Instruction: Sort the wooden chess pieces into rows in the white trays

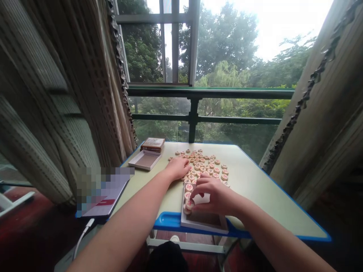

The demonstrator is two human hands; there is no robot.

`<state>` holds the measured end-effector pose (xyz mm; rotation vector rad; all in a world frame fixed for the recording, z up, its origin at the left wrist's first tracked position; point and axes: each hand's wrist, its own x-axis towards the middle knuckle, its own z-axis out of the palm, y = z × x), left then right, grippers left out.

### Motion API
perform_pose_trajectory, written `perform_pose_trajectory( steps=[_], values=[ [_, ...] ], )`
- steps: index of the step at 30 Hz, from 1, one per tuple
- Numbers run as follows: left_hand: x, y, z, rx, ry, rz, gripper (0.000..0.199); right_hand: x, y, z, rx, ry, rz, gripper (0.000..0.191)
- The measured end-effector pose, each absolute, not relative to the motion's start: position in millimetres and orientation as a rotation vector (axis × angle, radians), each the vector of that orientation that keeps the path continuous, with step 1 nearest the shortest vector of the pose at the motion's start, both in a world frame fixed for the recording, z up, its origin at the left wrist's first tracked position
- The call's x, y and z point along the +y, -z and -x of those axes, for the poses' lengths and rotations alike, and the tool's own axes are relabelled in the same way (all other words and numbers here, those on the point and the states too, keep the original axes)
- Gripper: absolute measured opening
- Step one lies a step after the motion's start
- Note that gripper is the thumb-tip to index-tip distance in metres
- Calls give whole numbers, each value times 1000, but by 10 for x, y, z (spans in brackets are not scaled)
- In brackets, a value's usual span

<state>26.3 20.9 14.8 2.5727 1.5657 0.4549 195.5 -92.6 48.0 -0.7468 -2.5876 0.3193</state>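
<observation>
A white-walled cardboard box [205,226] lies at the table's near edge, with a column of round wooden xiangqi pieces bearing red characters along its left side. Over this box, my right hand [212,192] pinches a xiangqi piece [190,203] between thumb and fingers, just above or against another piece. My left hand [179,167] rests among many loose xiangqi pieces [202,160] beyond the box. Its fingers curl down onto the pieces, and whatever may be in them is hidden. Some loose pieces lie behind my right hand.
An open box lid or tray [145,160] sits at the table's far left, before a brown box [153,144]. A tablet or laptop-like slab [106,200] with a white cable [82,235] is at the left. The pale table [263,204] has a blue rim; a window railing stands behind.
</observation>
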Motion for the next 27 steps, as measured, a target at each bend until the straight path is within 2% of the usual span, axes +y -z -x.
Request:
perform_pose_trajectory(
  steps=[24, 27],
  values=[
    [194, -141, -255, 1583, -407, -2601, 39, -930, -453, -1899, -2623, -263, 723, 16],
    [197, -134, -265, 1571, -397, -2635, 41, -932, -456, -1883, -2623, -224, 731, 22]
  ],
)
